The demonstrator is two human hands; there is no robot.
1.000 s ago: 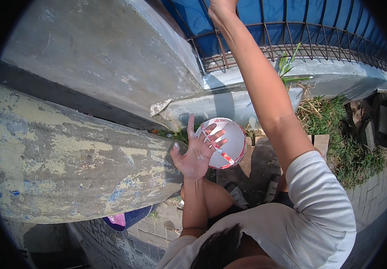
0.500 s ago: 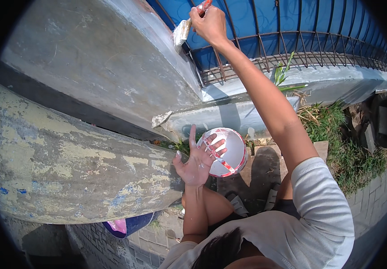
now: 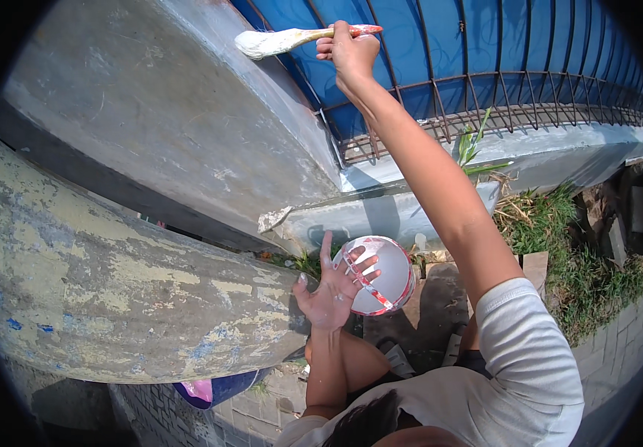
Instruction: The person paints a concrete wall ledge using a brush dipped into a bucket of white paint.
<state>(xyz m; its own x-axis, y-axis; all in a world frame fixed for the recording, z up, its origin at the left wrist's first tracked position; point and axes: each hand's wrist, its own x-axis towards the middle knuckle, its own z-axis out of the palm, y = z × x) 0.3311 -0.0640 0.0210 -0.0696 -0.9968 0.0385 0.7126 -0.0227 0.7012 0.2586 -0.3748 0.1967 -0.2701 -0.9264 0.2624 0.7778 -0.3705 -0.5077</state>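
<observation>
My right hand (image 3: 355, 51) is closed round the handle of a paintbrush (image 3: 277, 42), reaching up at the far side. The brush's bristles are coated white and lie at the upper edge of a grey wall (image 3: 165, 127). My left hand (image 3: 329, 294) is palm up, fingers spread, with whitish smears on the skin. Across its fingers runs the red-and-white strap handle of a bucket (image 3: 392, 268). The bucket is white inside with a red-marked rim, just right of the hand. Whether the strap bears weight on the fingers I cannot tell.
Blue sheeting (image 3: 478, 37) stands behind a rusty metal grille (image 3: 440, 93) at the far right. A rounded column (image 3: 135, 290) with peeling yellowish paint is at my left. Beneath it shows a dark blue tub (image 3: 224, 391) with something pink inside. Grass (image 3: 552, 223) grows at the right.
The paintbrush has swung from pointing downward to nearly level, its bristles moving left and up along the wall's edge. My left hand stays spread by the bucket; the view has shifted slightly.
</observation>
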